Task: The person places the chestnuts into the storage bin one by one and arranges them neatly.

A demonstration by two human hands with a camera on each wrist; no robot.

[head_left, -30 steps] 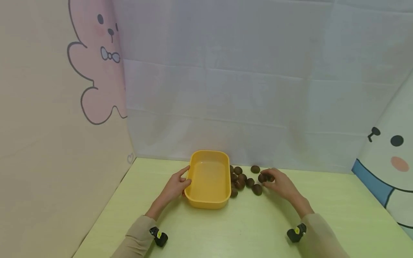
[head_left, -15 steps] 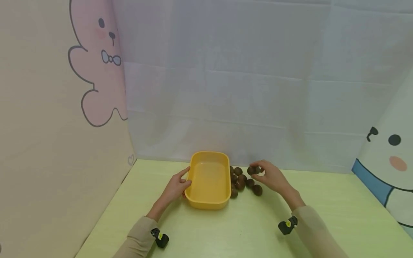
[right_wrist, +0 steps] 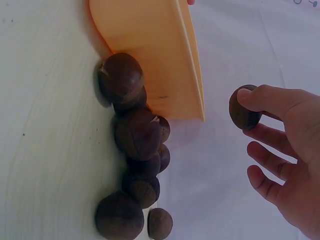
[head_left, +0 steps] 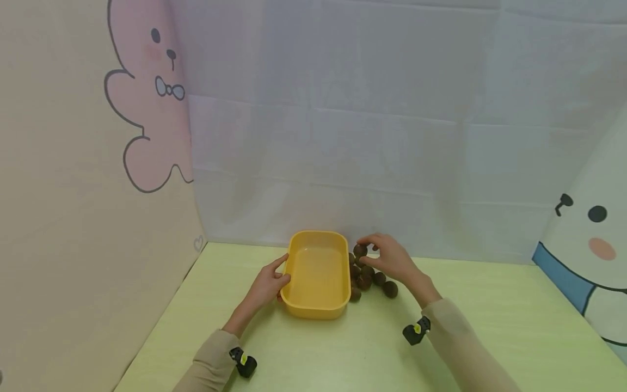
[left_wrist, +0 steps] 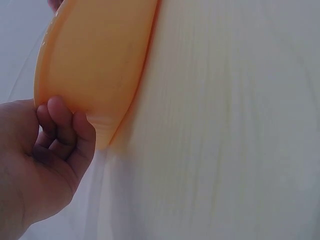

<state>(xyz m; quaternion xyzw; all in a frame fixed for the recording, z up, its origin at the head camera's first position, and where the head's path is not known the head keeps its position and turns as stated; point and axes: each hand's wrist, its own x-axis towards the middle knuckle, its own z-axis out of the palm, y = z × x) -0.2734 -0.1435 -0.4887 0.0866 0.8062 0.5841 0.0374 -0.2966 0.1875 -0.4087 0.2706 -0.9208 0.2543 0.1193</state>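
My left hand grips the left rim of a yellow rectangular container. In the left wrist view, its fingers curl against the container's outer wall. Brown chestnuts are clustered along the container's right side, several of them touching it or each other. Above the rear of this cluster, my right hand pinches one chestnut between thumb and fingertips. The right wrist view has that held chestnut apart from the rest, with the lower fingers loosely curled. Part of the cluster is hidden behind this hand in the head view.
A pale yellow-green table lies under everything. Right behind the container hangs a white cloth backdrop. A cream panel with a pink cartoon bear stands at the left, and another cartoon figure at the right.
My right hand has moved left and toward the back, carrying the chestnut from the cluster's right side to near the container's rim. The left hand and container have stayed put.
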